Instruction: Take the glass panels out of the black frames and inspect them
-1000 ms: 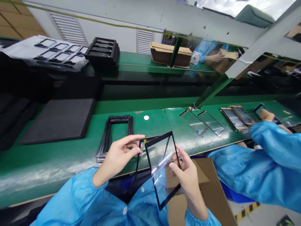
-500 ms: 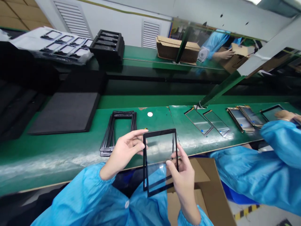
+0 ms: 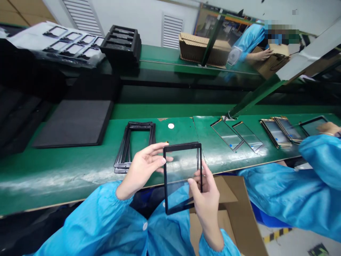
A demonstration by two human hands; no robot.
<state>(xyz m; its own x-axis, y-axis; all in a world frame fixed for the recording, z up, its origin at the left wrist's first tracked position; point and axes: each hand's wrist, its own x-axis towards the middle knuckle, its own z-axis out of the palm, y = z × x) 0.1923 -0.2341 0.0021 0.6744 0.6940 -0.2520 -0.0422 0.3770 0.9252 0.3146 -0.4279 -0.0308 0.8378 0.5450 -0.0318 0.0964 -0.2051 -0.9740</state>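
Note:
A black-bordered clear glass touch panel (image 3: 181,174) is held upright between my hands, over the bench's front edge. A thin black frame lies behind it, its outline nearly matching the panel's. My left hand (image 3: 144,165) pinches the upper left edge between thumb and fingers. On the right side, my right hand (image 3: 206,199) grips the edge, thumb in front and fingers behind. Left of the panel, a stack of black rectangular frames (image 3: 122,147) lies on the green bench (image 3: 71,170).
Two clear panels (image 3: 227,134) lie right of centre, with stacked panels (image 3: 271,131) beyond. A co-worker's hand (image 3: 329,128) touches another black-bordered panel. A black foam slab (image 3: 73,122) sits left, black trays (image 3: 121,42) behind. An open carton (image 3: 239,213) stands below; a post (image 3: 255,97) slants across.
The panel and the black frame behind it, visibly offset at the left and bottom before, now line up closely. Both hands keep their hold. My view has tilted slightly.

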